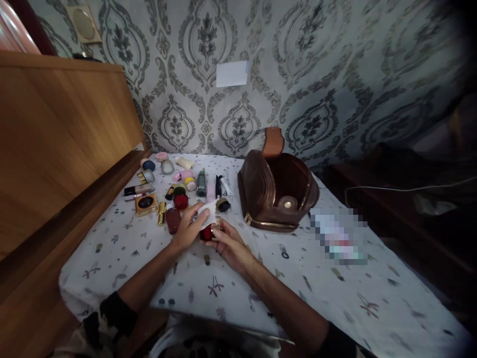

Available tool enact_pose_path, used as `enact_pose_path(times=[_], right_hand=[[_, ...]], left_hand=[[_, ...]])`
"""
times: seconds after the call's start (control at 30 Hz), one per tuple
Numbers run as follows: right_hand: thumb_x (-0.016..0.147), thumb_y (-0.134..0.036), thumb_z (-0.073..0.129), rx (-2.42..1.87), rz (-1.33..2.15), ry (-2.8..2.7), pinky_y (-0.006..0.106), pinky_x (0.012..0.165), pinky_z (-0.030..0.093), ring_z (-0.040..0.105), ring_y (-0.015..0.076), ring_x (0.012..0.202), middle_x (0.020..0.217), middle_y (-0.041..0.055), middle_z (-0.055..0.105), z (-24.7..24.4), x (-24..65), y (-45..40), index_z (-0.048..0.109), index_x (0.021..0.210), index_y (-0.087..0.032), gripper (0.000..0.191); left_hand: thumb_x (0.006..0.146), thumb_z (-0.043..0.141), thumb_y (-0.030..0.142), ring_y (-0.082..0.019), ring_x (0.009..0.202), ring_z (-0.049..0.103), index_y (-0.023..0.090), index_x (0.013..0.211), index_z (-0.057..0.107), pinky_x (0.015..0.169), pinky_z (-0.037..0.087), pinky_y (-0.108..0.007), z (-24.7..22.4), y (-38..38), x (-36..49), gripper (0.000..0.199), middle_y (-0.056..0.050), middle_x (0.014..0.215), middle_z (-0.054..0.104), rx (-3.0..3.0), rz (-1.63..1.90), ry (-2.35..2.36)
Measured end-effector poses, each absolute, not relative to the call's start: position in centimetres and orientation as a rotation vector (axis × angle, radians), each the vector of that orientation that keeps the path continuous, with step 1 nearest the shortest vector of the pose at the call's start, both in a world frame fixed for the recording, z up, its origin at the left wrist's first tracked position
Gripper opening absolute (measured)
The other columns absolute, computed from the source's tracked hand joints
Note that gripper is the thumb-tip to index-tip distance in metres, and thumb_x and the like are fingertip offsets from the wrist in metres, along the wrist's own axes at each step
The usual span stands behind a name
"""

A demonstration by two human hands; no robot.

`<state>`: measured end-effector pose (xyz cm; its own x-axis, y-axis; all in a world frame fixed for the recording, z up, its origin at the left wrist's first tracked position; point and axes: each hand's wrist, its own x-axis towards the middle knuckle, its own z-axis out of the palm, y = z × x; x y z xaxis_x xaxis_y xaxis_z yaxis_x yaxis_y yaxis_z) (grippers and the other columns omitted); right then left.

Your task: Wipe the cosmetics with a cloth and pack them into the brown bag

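Note:
Close in front of me, my right hand (230, 243) grips a small dark red glossy bottle (207, 232) by its gold-coloured end. My left hand (191, 226) is closed on a white wipe (207, 213), which it presses against the top of the bottle. Fingers and wipe cover part of the bottle. Left of my hands lie a dark red oblong case (173, 220), a round red jar (181, 201) and a gold lipstick tube (161, 213). Just beyond the wipe is a small black-lidded jar (223, 205).
A brown cosmetic bag (257, 189) stands unzipped at the right, its flap raised against the wall. Several cosmetics, including a green bottle (201, 184) and a gold compact (145, 204), spread to the left. A wooden cabinet (67, 109) borders the cloth-covered table (316, 308). A blurred-out packet (337, 234) lies right.

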<state>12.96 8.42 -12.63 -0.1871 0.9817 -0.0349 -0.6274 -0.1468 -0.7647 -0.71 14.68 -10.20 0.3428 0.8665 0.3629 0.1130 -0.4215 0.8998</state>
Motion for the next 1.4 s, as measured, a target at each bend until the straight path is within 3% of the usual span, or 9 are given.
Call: enact_pose_path(times=[0.17,0.27,0.37,0.47,0.6,0.73,0.9,1.07,1.4], right_hand=[[0.072,-0.04,0.081,-0.56,1.696,-0.629,0.032,0.079,0.058,0.07,0.0172,0.081,0.088,0.0028,0.074,-12.8,13.5,8.7,0.068,0.097,-0.018,0.036],[0.072,-0.044,0.082,-0.509,1.758,-0.511,0.029,0.076,0.059,0.07,0.014,0.074,0.082,0.0004,0.074,-12.6,13.7,8.9,0.069,0.094,-0.018,0.036],[0.072,-0.048,0.081,-0.503,1.813,-0.475,0.023,0.067,0.057,0.069,0.0123,0.068,0.077,0.0,0.073,-12.6,13.9,9.1,0.069,0.093,-0.018,0.038],[0.075,-0.052,0.077,-0.538,1.842,-0.493,0.02,0.059,0.054,0.066,0.0109,0.063,0.073,-0.0005,0.071,-12.8,13.8,9.2,0.067,0.094,-0.019,0.04],[0.07,-0.058,0.078,-0.61,1.843,-0.533,0.018,0.052,0.048,0.063,0.0104,0.059,0.065,-0.0017,0.067,-13.1,13.8,9.4,0.066,0.086,-0.019,0.045],[0.066,-0.061,0.08,-0.689,1.798,-0.594,0.017,0.049,0.044,0.058,0.0082,0.055,0.065,-0.0024,0.064,-12.9,13.9,9.3,0.066,0.082,-0.018,0.048],[0.066,-0.048,0.085,-0.735,1.707,-0.621,0.016,0.049,0.042,0.056,0.0059,0.057,0.076,-0.0012,0.067,-12.6,13.8,9.1,0.07,0.09,-0.018,0.041],[0.066,-0.037,0.087,-0.718,1.663,-0.658,0.018,0.057,0.05,0.061,0.0075,0.063,0.086,0.0012,0.07,-12.8,13.6,9.1,0.072,0.098,-0.017,0.041],[0.063,-0.029,0.088,-0.715,1.419,-0.687,0.023,0.07,0.056,0.066,0.0131,0.084,0.105,0.0006,0.069,-13.3,13.4,9.3,0.068,0.098,-0.024,0.04]], left_hand=[[0.088,0.055,0.055,-0.019,0.082,0.056,0.014,0.1,0.065,0.071,0.046,-0.025,-10.8,14.9,-0.9,0.044,-0.004,0.087,0.062,1.735,1.0,0.73],[0.083,0.063,0.053,-0.021,0.093,0.058,0.017,0.122,0.058,0.08,0.047,-0.026,-10.7,14.6,-1.0,0.053,-0.005,0.102,0.064,1.727,0.95,0.603],[0.081,0.069,0.049,-0.021,0.097,0.058,0.018,0.13,0.05,0.083,0.047,-0.027,-10.5,14.2,-1.0,0.061,-0.006,0.109,0.062,1.701,0.919,0.532],[0.079,0.07,0.046,-0.02,0.09,0.058,0.017,0.128,0.048,0.078,0.047,-0.027,-10.4,14.1,-0.9,0.061,-0.006,0.104,0.061,1.78,0.946,0.566],[0.081,0.066,0.041,-0.02,0.087,0.057,0.015,0.115,0.054,0.077,0.045,-0.029,-10.6,14.1,-0.8,0.045,-0.005,0.096,0.059,2.044,1.064,0.672],[0.085,0.06,0.039,-0.021,0.088,0.057,0.016,0.113,0.055,0.078,0.044,-0.032,-10.9,13.9,-0.7,0.037,-0.006,0.096,0.058,2.207,1.181,0.694],[0.093,0.047,0.033,-0.021,0.086,0.056,0.016,0.102,0.058,0.078,0.043,-0.032,-10.4,13.8,-0.7,0.022,-0.007,0.092,0.059,2.157,1.247,0.664],[0.099,0.039,0.038,-0.018,0.077,0.053,0.017,0.08,0.057,0.074,0.042,-0.03,-10.0,14.1,-0.6,0.033,-0.004,0.079,0.056,2.007,1.269,0.715],[0.095,0.043,0.057,-0.024,0.103,0.061,0.016,0.115,0.06,0.094,0.044,-0.034,-10.3,14.3,-0.5,0.049,-0.009,0.11,0.067,1.811,1.153,0.758]])
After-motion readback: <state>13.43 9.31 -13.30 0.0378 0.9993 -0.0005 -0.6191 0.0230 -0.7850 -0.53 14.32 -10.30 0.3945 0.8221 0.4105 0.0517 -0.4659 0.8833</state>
